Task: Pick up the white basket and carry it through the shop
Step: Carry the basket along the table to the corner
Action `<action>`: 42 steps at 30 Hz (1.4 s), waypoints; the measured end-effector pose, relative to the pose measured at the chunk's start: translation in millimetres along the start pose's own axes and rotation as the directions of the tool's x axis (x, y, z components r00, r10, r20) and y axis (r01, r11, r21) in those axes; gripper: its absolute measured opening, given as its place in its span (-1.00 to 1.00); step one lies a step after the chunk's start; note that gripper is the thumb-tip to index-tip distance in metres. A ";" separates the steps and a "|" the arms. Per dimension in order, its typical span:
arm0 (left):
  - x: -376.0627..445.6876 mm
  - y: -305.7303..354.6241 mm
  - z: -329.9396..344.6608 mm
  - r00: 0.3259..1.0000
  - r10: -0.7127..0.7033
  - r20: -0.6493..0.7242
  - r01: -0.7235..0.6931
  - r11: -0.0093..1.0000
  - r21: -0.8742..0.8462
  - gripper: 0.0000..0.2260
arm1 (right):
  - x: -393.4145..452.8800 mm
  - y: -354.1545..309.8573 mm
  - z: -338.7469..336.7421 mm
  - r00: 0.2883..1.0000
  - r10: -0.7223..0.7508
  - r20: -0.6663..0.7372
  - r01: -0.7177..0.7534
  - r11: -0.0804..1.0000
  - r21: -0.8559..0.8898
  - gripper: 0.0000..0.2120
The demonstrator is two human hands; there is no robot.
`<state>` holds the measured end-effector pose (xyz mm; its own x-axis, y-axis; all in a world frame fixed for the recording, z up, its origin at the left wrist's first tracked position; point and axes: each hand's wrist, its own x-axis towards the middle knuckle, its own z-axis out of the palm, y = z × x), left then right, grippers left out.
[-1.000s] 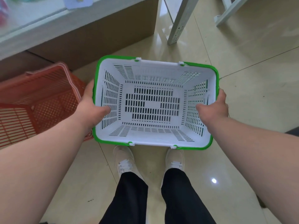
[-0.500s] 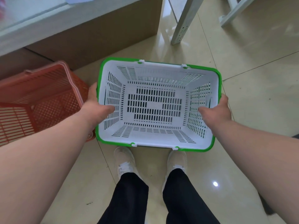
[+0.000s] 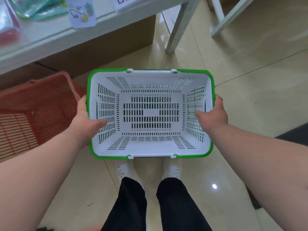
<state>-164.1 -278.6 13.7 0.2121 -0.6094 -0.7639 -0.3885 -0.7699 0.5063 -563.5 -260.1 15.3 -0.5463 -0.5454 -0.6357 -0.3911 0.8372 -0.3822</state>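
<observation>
The white basket [image 3: 150, 149] has slotted walls, a green rim and nothing inside. It hangs level above the floor in front of my legs. My left hand [image 3: 86, 120] grips its left short side, thumb inside the wall and fingers outside. My right hand [image 3: 212, 115] grips the right short side the same way. The fingers of both hands are hidden behind the basket walls.
A stack of red baskets [image 3: 33, 110] stands on the floor just left of the white one. A white shelf [image 3: 70, 35] with packaged goods and a brown base runs across the upper left. Metal legs [image 3: 179, 30] stand ahead; beige tiled floor [image 3: 250, 80] lies to the right.
The basket has tilted from slightly skewed to square in front of me and sits a little lower in view. The camera has tipped up, showing more of the shelf.
</observation>
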 end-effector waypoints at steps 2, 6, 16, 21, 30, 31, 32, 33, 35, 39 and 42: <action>-16.4 5.5 -6.2 1.000 0.004 0.002 -0.004 1.000 -0.023 -0.10 | -11.5 -11.1 -14.6 1.000 -0.014 -0.004 0.014 1.000 -0.005 -0.27; -51.9 21.3 -22.1 1.000 0.002 -0.014 -0.003 0.999 -0.044 -0.08 | -34.8 -31.1 -45.2 0.999 -0.040 -0.008 0.040 0.999 -0.019 -0.24; -138.5 58.6 -72.4 0.997 0.016 -0.069 -0.020 0.998 -0.053 -0.06 | -103.4 -85.5 -106.2 0.992 -0.123 -0.018 0.122 0.992 -0.013 -0.29; -178.5 58.7 -103.9 0.995 0.009 -0.101 -0.015 0.998 -0.062 -0.07 | -136.5 -109.5 -111.1 0.986 -0.167 -0.005 0.167 0.986 -0.005 -0.29; -231.8 32.2 -185.8 0.982 -0.030 -0.188 0.000 0.987 -0.159 -0.11 | -199.4 -163.0 -79.3 0.945 -0.313 0.099 0.315 0.949 -0.011 -0.37; -235.9 26.3 -195.7 0.978 -0.035 -0.203 0.001 0.987 -0.161 -0.11 | -206.4 -169.2 -71.8 0.938 -0.328 0.115 0.331 0.943 -0.012 -0.38; -239.4 19.3 -205.5 0.975 -0.045 -0.219 0.007 0.985 -0.170 -0.11 | -214.0 -175.5 -63.6 0.930 -0.342 0.131 0.346 0.938 -0.007 -0.41; -241.5 10.9 -214.8 0.971 -0.053 -0.234 0.011 0.984 -0.180 -0.12 | -220.4 -180.5 -54.6 0.923 -0.356 0.145 0.361 0.933 -0.004 -0.44; -244.5 -6.2 -231.2 0.963 -0.069 -0.262 0.013 0.978 -0.207 -0.13 | -235.3 -186.9 -35.1 0.912 -0.378 0.159 0.384 0.923 -0.004 -0.43; -246.8 -37.8 -258.7 0.928 -0.093 -0.362 0.015 0.977 -0.212 -0.20 | -259.9 -192.9 8.9 0.908 -0.389 0.158 0.387 0.921 0.043 -0.40; -244.0 -61.1 -278.8 0.911 -0.093 -0.402 -0.011 0.969 -0.248 -0.22 | -279.7 -199.8 39.0 0.905 -0.392 0.165 0.389 0.920 0.051 -0.43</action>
<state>57.8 -135.7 280.7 0.5893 -0.5602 -0.5822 -0.1567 -0.7862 0.5978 -303.7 -273.3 243.3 -0.2186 -0.8152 -0.5363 -0.5341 0.5599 -0.6334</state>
